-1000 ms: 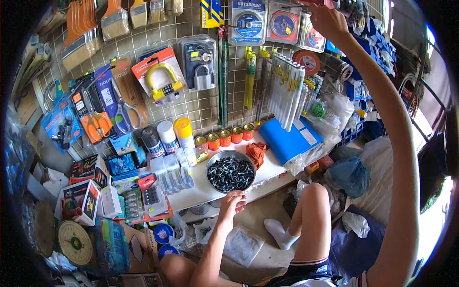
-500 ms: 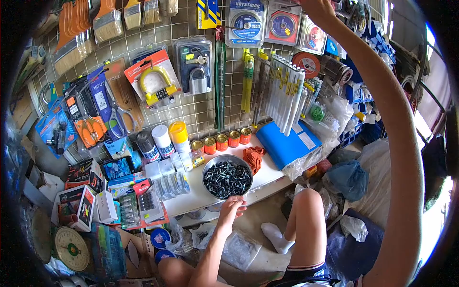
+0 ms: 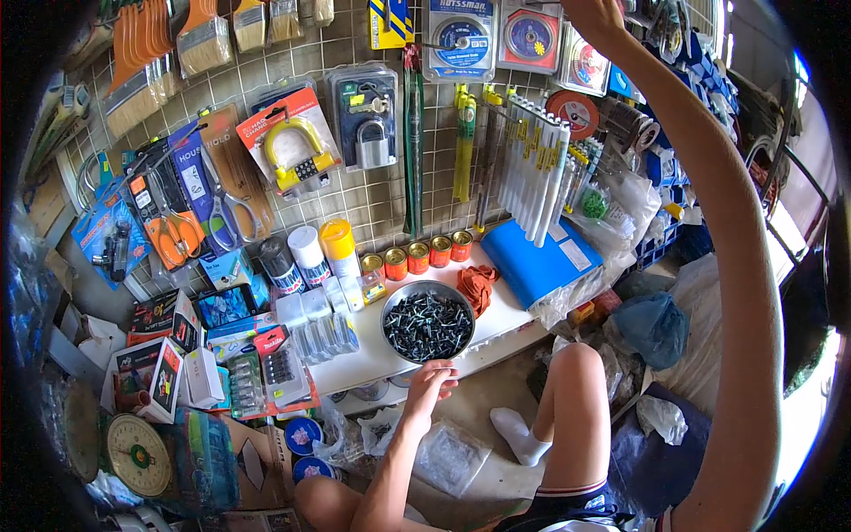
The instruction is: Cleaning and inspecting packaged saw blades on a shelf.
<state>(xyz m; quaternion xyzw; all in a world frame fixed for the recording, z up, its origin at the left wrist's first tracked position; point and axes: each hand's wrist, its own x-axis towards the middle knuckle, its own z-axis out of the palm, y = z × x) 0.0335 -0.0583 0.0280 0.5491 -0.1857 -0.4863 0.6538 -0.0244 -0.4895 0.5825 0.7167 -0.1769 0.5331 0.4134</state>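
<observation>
A round metal bowl [image 3: 387, 341] on the white shelf holds a heap of dark screws [image 3: 429, 326]. Just at its near rim is my left hand [image 3: 430, 387], fingers curled toward the thumb; a small pale glint shows at the fingertips, too small to name. My right arm reaches up along the right side, and my right hand [image 3: 596, 16] is at the top edge, close to the packaged cutting discs [image 3: 529, 42]. The picture's edge cuts off its fingers, so what they touch is hidden. Beside the bowl lies a crumpled orange-red cloth [image 3: 477, 290].
Behind the bowl stand several small red cans [image 3: 417, 259] and spray cans [image 3: 308, 255]. A blue flat package [image 3: 539, 262] lies to the right. Padlocks [image 3: 372, 142], scissors [image 3: 229, 213] and brushes [image 3: 206, 43] hang on the wire grid. A dial scale [image 3: 139, 457] sits lower left.
The whole view has shifted slightly, with most things appearing a little farther right. Both hands keep nearly the same places, the left by the bowl and the right up high.
</observation>
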